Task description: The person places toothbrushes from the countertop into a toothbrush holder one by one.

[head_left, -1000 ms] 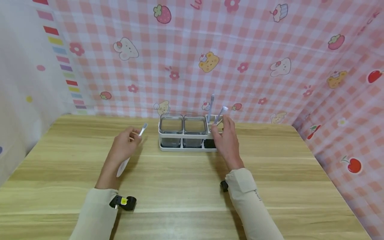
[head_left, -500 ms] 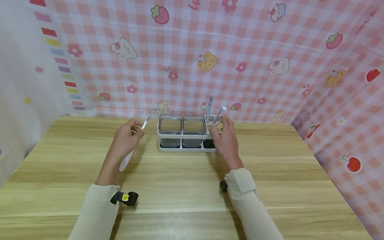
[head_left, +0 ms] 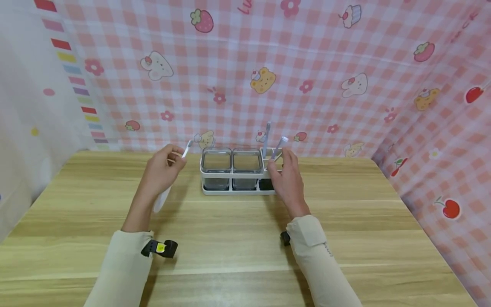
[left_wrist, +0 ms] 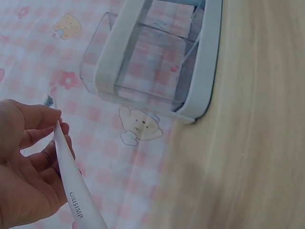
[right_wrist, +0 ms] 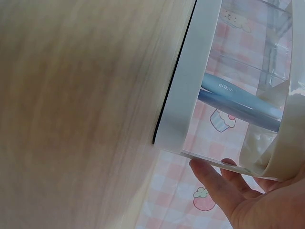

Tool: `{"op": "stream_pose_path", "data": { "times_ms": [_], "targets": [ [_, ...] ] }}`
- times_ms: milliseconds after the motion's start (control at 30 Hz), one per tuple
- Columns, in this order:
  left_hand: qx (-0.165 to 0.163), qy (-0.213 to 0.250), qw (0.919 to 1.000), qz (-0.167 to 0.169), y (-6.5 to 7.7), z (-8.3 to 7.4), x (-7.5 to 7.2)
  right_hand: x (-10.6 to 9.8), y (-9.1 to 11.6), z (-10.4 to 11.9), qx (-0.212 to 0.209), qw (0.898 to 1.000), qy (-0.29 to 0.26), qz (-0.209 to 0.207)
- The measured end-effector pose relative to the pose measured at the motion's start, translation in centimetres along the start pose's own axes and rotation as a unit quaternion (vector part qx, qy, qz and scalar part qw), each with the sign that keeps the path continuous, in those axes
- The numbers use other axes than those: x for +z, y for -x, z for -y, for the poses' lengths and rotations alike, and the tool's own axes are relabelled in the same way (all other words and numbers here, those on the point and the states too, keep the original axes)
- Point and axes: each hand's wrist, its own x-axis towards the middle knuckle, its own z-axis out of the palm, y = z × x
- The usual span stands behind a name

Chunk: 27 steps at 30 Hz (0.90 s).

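My left hand pinches a white toothbrush between thumb and fingers, left of the holder. Its bristle end points up and the handle slants down below the palm. My right hand grips the right end of a white toothbrush holder; the right wrist view has its fingertips along the end frame. Two clear cups, a left one and a right one, sit in the holder. Two bluish toothbrushes stand in its right-hand slots, partly hidden by the right hand in the head view.
The holder stands near the back of a wooden table. Behind it hangs a pink checked cloth with cartoon prints, which continues along the right side. A pale cloth hangs at the left. Each wrist wears a small black camera.
My left hand has moved the toothbrush up and slightly right, away from me and nearer the holder. The right hand keeps its grip on the holder's end.
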Motion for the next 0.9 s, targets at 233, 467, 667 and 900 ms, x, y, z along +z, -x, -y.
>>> {"op": "stream_pose_path", "data": {
  "times_ms": [233,467,667,900],
  "targets": [
    [0.022,0.002,0.9997,0.000,-0.8,-1.0,0.2,0.0,0.0,-0.1,0.000,1.000,-0.005,-0.002],
    [0.044,0.015,0.9989,-0.012,-1.6,-2.4,0.2,-0.1,0.0,0.1,0.003,1.000,-0.005,-0.001],
    [0.048,0.020,0.9986,-0.009,-2.0,-3.9,0.1,-0.1,0.0,0.0,-0.001,1.000,-0.009,-0.002],
    [0.079,0.019,0.9967,-0.003,-3.0,-5.5,0.9,0.0,0.0,0.1,-0.003,1.000,-0.008,-0.006]
  ]
}}
